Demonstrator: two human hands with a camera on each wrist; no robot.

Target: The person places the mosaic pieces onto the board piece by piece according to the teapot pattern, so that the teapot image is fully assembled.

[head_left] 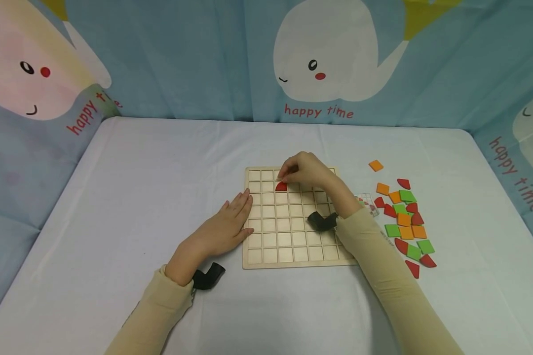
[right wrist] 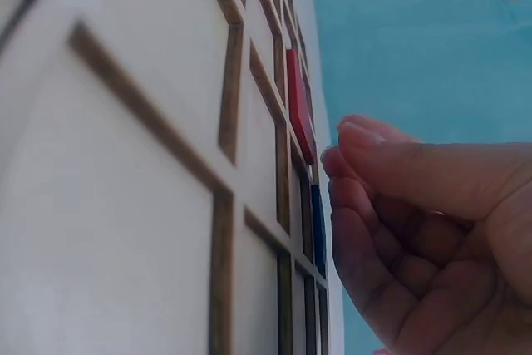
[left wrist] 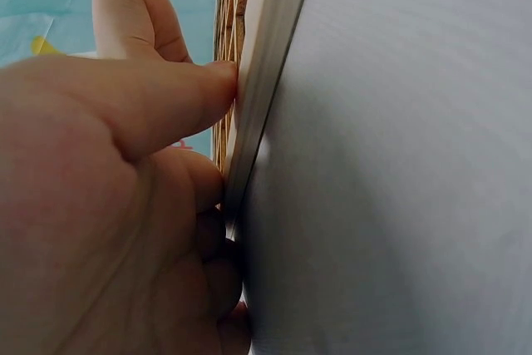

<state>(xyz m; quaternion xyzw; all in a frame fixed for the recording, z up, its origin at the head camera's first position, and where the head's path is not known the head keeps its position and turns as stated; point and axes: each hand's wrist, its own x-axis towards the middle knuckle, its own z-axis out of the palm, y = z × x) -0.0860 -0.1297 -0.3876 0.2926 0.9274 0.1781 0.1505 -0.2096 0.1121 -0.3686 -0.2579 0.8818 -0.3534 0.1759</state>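
A wooden grid board [head_left: 270, 225] lies on the white table. My left hand [head_left: 226, 226] rests against its left edge, fingers extended and thumb on the rim. Over the upper part of the board, my right hand [head_left: 305, 170] has its fingers curled and thumb tip against the forefinger; nothing shows between them. Just below those fingertips, a red quarter-round tile [head_left: 281, 187] sits in a cell of the second row. In the right wrist view, a dark blue strip [right wrist: 318, 226] shows in the grid beside the curled fingers.
Right of the board lie loose red, green and orange tiles [head_left: 403, 220], some overlapping. A printed pattern card [head_left: 367, 202] is partly covered by the right forearm. Black wrist-worn pieces [head_left: 209, 276] jut out at both wrists. A blue whale-print curtain [head_left: 195, 59] hangs behind the table.
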